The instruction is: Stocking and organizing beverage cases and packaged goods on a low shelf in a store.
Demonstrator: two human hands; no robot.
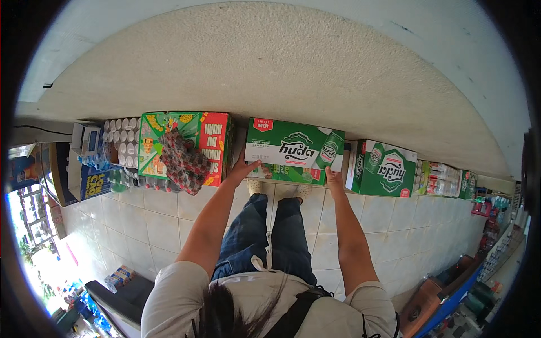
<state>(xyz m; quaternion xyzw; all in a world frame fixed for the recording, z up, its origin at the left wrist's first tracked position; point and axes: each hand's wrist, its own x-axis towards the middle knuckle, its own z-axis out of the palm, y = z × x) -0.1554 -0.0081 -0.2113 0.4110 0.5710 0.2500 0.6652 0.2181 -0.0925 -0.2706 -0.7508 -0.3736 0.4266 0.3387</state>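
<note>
Both my hands grip a green and white Huda beer carton point(270, 148) near the wall. My left hand point(243, 169) holds its left end, thumb on the near edge. My right hand point(334, 177) is at its near right corner. Beneath and nearer to me shows another green carton point(310, 175); whether the two touch I cannot tell. To the left, a crumpled checked cloth point(184, 158) lies on a green and red carton point(148, 145). Another Huda carton point(380, 169) stands to the right.
Shrink-wrapped cans point(127, 143) and bottles point(120, 179) stand at the left along the wall point(270, 63). More packs of drinks point(444, 179) line it at the right. Behind me are a dark chair point(131, 295) at the left and brown furniture point(422, 300) at the right on the tiled floor point(160, 228).
</note>
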